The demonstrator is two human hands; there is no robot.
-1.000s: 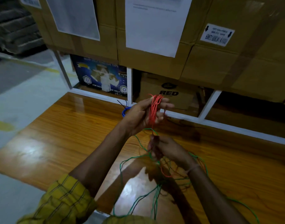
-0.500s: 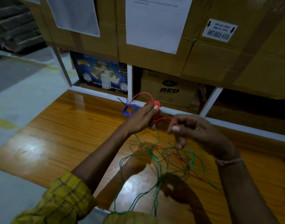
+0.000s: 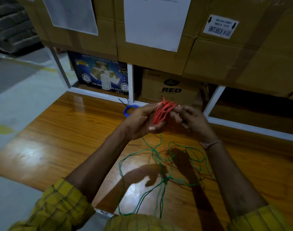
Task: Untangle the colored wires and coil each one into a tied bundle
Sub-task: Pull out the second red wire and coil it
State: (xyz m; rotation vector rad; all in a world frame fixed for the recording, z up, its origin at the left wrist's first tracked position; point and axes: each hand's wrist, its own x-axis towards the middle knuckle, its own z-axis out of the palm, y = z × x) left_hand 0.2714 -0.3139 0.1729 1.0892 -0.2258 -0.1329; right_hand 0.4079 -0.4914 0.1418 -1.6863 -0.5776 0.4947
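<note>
A red wire coil (image 3: 162, 112) of several loops is wound around the fingers of my left hand (image 3: 142, 121), held above the wooden table (image 3: 59, 139). My right hand (image 3: 190, 121) is close beside it on the right, fingers pinching the coil's upper end. A loose green wire (image 3: 160, 165) sprawls in tangled loops on the table below both hands, with a thin dark red strand running through it. A coiled blue wire bundle (image 3: 128, 110) lies on the table behind my left hand, partly hidden by it.
A white metal shelf frame (image 3: 130, 84) borders the table's far edge. Cardboard boxes (image 3: 169, 90) and a blue printed box (image 3: 100, 74) stand behind it. Grey floor (image 3: 17, 97) lies to the left of the table.
The red coil has more loops around my left hand. My right hand came up from the green tangle, swung a red strand out to the right, and now sits against the coil's top.
</note>
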